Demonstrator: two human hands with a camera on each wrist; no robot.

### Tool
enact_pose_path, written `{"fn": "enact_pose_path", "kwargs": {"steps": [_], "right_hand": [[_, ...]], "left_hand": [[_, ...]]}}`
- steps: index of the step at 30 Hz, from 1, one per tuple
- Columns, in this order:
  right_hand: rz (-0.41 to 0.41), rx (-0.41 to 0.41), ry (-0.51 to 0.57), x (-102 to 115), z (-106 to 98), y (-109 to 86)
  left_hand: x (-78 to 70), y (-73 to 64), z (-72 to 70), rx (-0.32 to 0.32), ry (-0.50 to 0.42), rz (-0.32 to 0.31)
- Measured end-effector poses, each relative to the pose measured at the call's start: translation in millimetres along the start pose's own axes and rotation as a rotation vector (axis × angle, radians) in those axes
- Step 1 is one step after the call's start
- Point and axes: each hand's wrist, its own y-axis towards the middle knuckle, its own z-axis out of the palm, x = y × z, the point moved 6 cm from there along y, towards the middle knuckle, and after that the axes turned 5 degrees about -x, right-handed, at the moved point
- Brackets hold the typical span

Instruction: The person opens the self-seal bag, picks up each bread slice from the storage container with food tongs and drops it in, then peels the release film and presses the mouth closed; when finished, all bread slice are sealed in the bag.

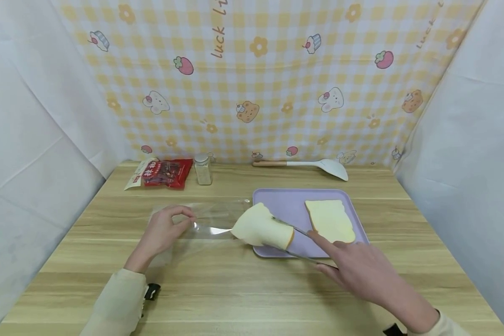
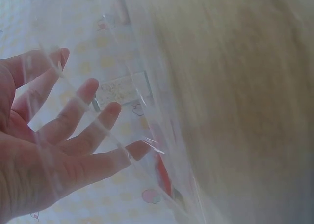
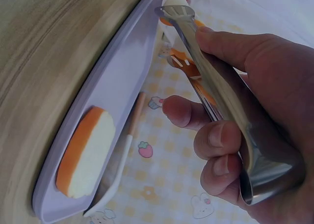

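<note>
On the wooden table (image 1: 201,298), my left hand (image 1: 164,231) pinches the edge of a clear bag (image 1: 220,215) with the thumb and pointing finger. My other 3 fingers are spread apart. The bag is thin and shiny, and it lies to the left of the purple tray (image 1: 283,198).

My right hand (image 1: 361,268) is wrapped round a pair of metal tongs (image 3: 213,74). The 2 tips of the tongs squeeze a slice of bread (image 1: 261,227), and the bread bends between them. This slice is over the left end of the tray, and its pointy end is at the bag. I can't tell if that end is inside.

Another slice (image 1: 330,220) lies flat on the right side of the tray.

Behind the tray is a white spatula (image 1: 335,169) with a wooden handle. A small jar (image 1: 203,172) stands at the back, beside a red packet (image 1: 168,172). Behind them hangs a yellow checked cloth (image 1: 243,79) with strawberries, cupcakes and bears.
</note>
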Motion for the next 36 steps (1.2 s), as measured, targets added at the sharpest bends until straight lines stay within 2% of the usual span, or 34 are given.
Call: {"fn": "enact_pose_path", "kwargs": {"steps": [7, 13, 27, 36], "right_hand": [[-0.028, 0.030, 0.007, -3.3, -0.7, 6.5], [-0.091, 0.014, 0.022, -4.5, -3.8, 10.1], [-0.195, 0.028, 0.062, -4.9, 2.7, 16.1], [-0.170, 0.172, 0.232, -18.3, 15.6, 24.7]], "left_hand": [[0.7, -0.8, -1.0, -0.008, -0.012, 0.001], [0.3, -1.0, -1.2, -0.025, -0.020, -0.001], [-0.9, -2.5, -0.8, -0.013, -0.027, -0.021], [-0.7, -2.4, -1.0, -0.028, -0.027, 0.010]]}}
